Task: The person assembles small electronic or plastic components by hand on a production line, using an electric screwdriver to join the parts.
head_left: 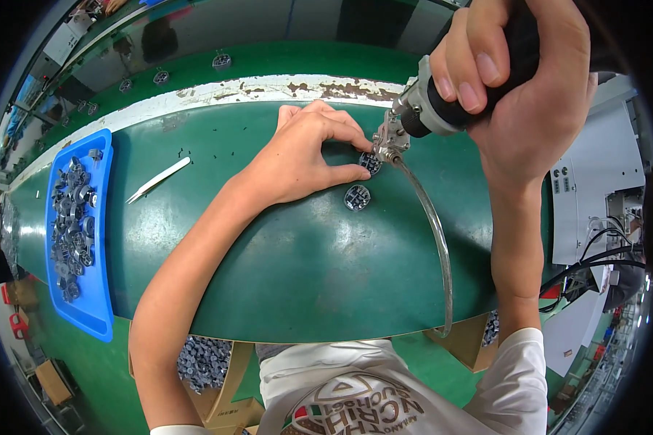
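Left hand (301, 156): thumb and index pinched narrow about the rim of a round part (371, 164) on the worktop (305, 275). Right hand (522, 119): fingers wrapped around the driver (443, 109), its metal head at the part. Tip contact cannot be told; the head covers it. Tube (437, 235) curves from the head toward the near edge. Second part (357, 197) just beside, nearer the body. Farther left: dark bits (214, 156), tweezers (159, 179), tray (107, 239) of parts. Risk, judged: a weak pinch could let the part spin; a tilted driver could slip onto the thumb.
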Motion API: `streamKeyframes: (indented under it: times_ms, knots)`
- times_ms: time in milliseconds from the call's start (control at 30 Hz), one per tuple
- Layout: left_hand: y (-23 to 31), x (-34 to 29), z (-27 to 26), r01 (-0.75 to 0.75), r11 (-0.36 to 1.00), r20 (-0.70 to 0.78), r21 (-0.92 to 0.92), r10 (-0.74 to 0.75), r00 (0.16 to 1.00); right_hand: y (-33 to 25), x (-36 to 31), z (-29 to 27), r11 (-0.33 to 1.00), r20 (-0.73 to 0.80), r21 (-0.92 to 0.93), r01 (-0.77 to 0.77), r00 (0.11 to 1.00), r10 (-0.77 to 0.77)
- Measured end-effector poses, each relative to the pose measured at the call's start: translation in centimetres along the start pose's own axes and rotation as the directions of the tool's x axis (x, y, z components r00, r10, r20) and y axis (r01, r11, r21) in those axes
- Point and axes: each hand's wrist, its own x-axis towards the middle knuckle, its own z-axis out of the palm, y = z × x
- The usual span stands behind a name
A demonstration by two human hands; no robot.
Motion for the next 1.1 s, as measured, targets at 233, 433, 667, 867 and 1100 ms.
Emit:
streamKeyframes:
  times_ms: [233, 433, 667, 867, 1100]
  knots:
    - [-0.4, 0.0, 0.1, -0.013, 1.0, 0.006, 0.001, 0.013, 1.0, 1.2, -0.1, -0.4, 1.0, 0.05, -0.001, 0.026, 0.998, -0.026]
    - [-0.2, 0.0, 0.2, 0.007, 1.0, 0.0, 0.011, -0.007, 1.0, 1.5, 0.0, -0.3, 0.999, 0.09, -0.013, 0.051, 0.995, -0.049]
    - [-0.4, -0.1, 0.3, 0.004, 1.0, -0.02, 0.003, -0.004, 1.0, 2.1, 0.0, -0.4, 0.996, 0.101, -0.028, 0.083, 0.992, -0.08]
    - [-0.4, -0.1, 0.3, 0.013, 1.0, -0.007, 0.004, -0.013, 1.0, 2.9, 0.1, -0.3, 0.993, 0.104, 0.056, 0.1, 0.989, -0.106]
    - [-0.6, -0.1, 0.5, 0.016, 0.999, -0.034, -0.042, -0.017, 0.999, 3.6, 0.9, -0.1, 0.99, 0.197, 0.103, 0.095, 0.974, -0.114]
